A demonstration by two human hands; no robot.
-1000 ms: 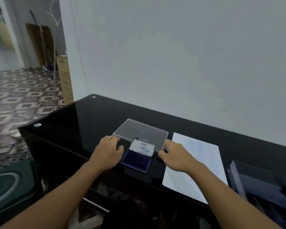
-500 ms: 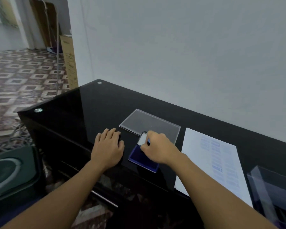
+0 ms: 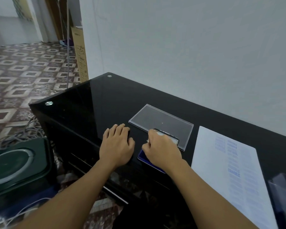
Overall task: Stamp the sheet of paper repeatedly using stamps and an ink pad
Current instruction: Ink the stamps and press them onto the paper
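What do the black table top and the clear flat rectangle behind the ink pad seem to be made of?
The black table top looks like glossy glass: it gives mirror-like reflections and has round metal fixings at two corners. The clear flat rectangle seems transparent plastic, perhaps acrylic: the table shows through and its edges catch light.

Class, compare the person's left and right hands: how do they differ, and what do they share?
The left hand lies flat, fingers straight; the right hand has curled fingers. The left hand rests on the bare black table; the right hand grips the lid of the ink pad. The right hand is nearer the sheet of paper than the left hand. Both are bare and over the table.
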